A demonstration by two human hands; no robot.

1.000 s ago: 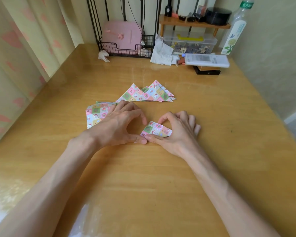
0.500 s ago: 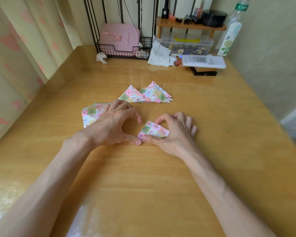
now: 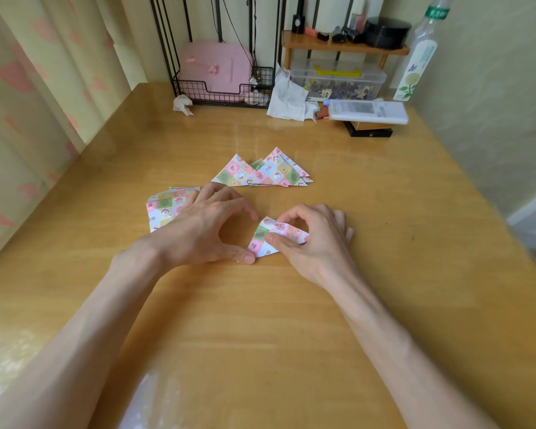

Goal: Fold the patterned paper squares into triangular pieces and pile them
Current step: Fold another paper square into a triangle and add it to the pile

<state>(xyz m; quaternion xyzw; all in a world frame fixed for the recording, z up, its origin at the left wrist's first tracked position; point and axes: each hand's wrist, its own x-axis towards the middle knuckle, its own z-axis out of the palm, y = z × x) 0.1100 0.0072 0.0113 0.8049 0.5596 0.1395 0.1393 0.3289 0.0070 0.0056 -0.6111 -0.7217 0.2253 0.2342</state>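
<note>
A small patterned paper piece [image 3: 265, 236], folded, lies on the wooden table [image 3: 260, 320] between my hands. My right hand [image 3: 313, 239] pinches its upper right part between thumb and curled index finger, lifting that edge a little. My left hand [image 3: 198, 230] arches beside it, its thumb tip pressing the paper's lower left corner. A stack of unfolded patterned squares [image 3: 161, 209] sits partly under my left hand. Further back lies a pile of folded triangles [image 3: 266, 173].
At the table's far edge stand a black wire rack with a pink case [image 3: 214, 69], crumpled tissues [image 3: 287, 96], a clear plastic box [image 3: 338, 78], a white remote-like device [image 3: 365, 109] on a dark block, and a tall bottle [image 3: 418, 57]. A curtain hangs left.
My right hand's index finger and thumb have closed onto the paper's upper edge and raised it slightly; before, the piece lay flat under both hands. The left hand has barely moved.
</note>
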